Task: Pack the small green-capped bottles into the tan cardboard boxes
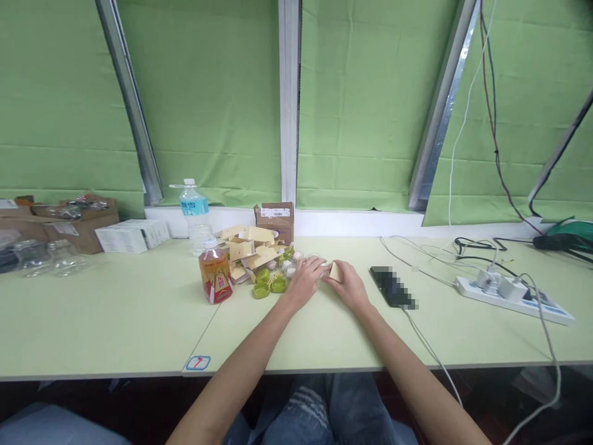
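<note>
A small beige cardboard box (336,272) is gripped in my right hand (351,285), just above the table. My left hand (306,281) is right beside it, fingers curled together and fingertips close to the box's left side. Whatever those left fingers hold is hidden. Left of my left hand are green square cups (278,284) and small white rounded pieces (290,268), partly covered by the hand. Behind the cups lies a loose pile of beige cardboard boxes (259,254).
An orange drink bottle (215,272) and a large water bottle (194,216) stand left of the pile. A brown box (278,216) is behind. To the right are a dark phone (389,285) with a cable and a white power strip (514,298). White boxes (132,236) stand far left.
</note>
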Demonstrator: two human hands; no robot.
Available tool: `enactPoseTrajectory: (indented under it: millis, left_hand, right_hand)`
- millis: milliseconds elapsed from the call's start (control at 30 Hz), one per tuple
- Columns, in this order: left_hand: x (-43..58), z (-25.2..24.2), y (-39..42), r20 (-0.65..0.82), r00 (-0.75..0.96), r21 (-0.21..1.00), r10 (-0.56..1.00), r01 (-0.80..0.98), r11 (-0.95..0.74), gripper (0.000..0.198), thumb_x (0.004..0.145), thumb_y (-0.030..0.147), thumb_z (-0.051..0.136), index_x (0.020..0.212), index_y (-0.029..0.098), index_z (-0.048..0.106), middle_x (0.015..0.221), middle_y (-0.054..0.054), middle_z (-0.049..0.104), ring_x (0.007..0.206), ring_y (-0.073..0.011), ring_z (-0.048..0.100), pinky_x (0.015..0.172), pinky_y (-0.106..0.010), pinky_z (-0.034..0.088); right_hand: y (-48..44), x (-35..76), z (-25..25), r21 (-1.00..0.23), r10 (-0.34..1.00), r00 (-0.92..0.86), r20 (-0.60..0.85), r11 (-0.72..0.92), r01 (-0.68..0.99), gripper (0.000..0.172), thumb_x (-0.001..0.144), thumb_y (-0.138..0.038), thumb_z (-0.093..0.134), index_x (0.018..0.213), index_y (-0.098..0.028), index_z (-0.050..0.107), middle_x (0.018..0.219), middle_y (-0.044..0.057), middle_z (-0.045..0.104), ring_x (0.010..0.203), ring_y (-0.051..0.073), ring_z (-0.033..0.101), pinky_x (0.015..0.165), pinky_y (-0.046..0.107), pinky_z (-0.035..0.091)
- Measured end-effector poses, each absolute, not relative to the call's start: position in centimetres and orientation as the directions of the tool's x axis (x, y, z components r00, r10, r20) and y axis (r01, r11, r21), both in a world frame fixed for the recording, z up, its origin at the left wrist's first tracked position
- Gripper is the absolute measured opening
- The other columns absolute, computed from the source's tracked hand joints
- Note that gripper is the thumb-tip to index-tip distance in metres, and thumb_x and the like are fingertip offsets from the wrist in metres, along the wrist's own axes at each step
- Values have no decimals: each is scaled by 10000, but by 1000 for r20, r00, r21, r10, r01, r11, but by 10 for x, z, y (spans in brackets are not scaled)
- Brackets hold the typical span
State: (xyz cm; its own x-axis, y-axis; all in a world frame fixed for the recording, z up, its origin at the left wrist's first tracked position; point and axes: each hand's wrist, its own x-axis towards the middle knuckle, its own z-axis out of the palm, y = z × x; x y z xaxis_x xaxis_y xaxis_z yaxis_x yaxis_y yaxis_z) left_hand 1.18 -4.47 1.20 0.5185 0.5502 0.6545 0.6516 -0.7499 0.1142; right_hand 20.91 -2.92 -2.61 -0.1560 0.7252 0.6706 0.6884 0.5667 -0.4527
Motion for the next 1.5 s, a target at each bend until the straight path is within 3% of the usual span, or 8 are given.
enactPoseTrajectory:
  millis: [167,333,533,633,833,1100,1267,1500]
  left_hand:
    - [18,17,-53,642,484,178,595,661,-729,429,810,4,474,1142,218,642,1208,-111,676,1284,-283,517,1131,-497,312]
    - [16,16,-54,643,443,197,625,693,-694,174,861,105,498,861,215,632,915,-72,711,988,-261,602,1083,-499,307]
    - [19,14,-53,631,431,199,645,714,-672,298,948,224,489,677,209,612,756,-62,681,858,-238,583,1014,-455,353]
    - [21,15,-53,625,398,239,672,721,-650,299,967,235,480,745,214,678,784,-69,702,874,-246,589,1001,-448,371]
    - [24,16,-54,636,288,327,716,740,-588,328,928,229,534,1185,238,736,837,-70,719,885,-257,617,982,-436,418]
    - [11,12,-49,480,310,505,821,667,-548,173,832,256,618,728,187,738,608,-16,627,591,-164,525,640,-299,409]
    - [14,7,-44,521,268,534,810,638,-555,117,800,146,602,753,183,703,731,-27,688,703,-179,579,692,-298,426]
    - [17,8,-38,629,94,617,772,544,-569,75,934,214,552,903,196,616,966,-62,693,950,-220,627,893,-363,480]
  right_hand:
    - [-32,207,-23,-416,719,-197,666,577,703,414,958,-437,608,1314,-240,531,1231,106,660,1150,289,618,933,440,541]
    - [-36,204,-18,-361,713,-252,654,587,724,410,935,-384,641,1304,-233,548,1265,115,649,1174,299,605,938,439,537]
    - [-36,205,-19,-354,710,-261,654,592,724,436,912,-363,662,1311,-235,543,1258,104,656,1167,291,610,936,427,537]
    - [-35,205,-20,-365,711,-232,664,579,729,440,915,-381,659,1316,-245,542,1254,100,658,1153,288,621,921,430,545]
    - [-35,205,-19,-342,706,-247,664,581,739,455,908,-378,680,1316,-235,540,1255,107,659,1160,299,620,940,444,544]
    - [-44,202,-10,-194,643,-421,640,665,721,437,896,-382,722,1286,-243,579,1224,109,675,1152,298,620,954,436,539]
    - [-43,199,-10,-176,650,-416,636,647,742,383,932,-358,678,1281,-238,578,1239,113,673,1160,296,617,956,433,531]
    - [-35,210,-13,-236,687,-237,687,519,821,440,893,-297,688,1309,-235,557,1271,131,650,1169,315,593,939,453,506]
